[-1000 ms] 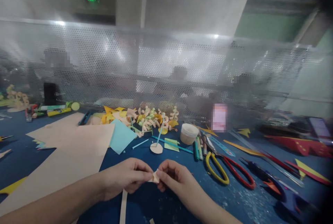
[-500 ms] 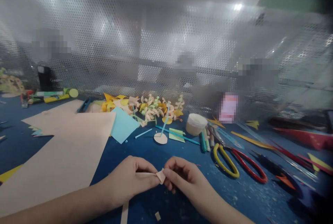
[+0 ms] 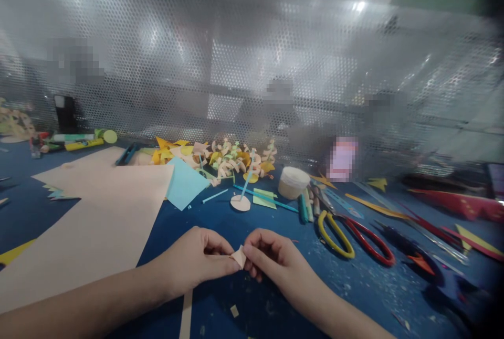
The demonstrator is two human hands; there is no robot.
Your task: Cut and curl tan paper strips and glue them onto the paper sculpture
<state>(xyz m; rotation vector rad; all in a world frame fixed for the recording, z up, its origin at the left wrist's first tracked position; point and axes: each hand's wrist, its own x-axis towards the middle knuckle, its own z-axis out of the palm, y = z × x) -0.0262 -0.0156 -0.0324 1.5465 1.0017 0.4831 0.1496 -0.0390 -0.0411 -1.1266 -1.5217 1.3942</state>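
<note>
Between both hands is a small folded piece of pale peach paper (image 3: 239, 257), held just above the blue table. My left hand (image 3: 199, 260) pinches its left side between thumb and fingers. My right hand (image 3: 271, 257) pinches the right edge, its other fingers curled beneath. Below the hands lie a narrow peach paper strip (image 3: 186, 315), partly hidden by my left wrist, and a tiny paper scrap (image 3: 234, 310). Just beyond stands a pale paper disc (image 3: 240, 203) with an upright light-blue paper stem (image 3: 247, 179).
Large peach sheets (image 3: 114, 213) cover the left, with a light-blue sheet (image 3: 185, 184) beside them. Scissors (image 3: 368, 239) with yellow and red handles, a white tub (image 3: 293, 181) and a glue gun (image 3: 437, 271) lie right. Curled paper pieces (image 3: 228, 158) line the back by a perforated metal panel (image 3: 244, 66).
The folded paper has turned a little and now shows a wider face between my fingertips. Both hands stay pinched on it. The whole view has shifted slightly.
</note>
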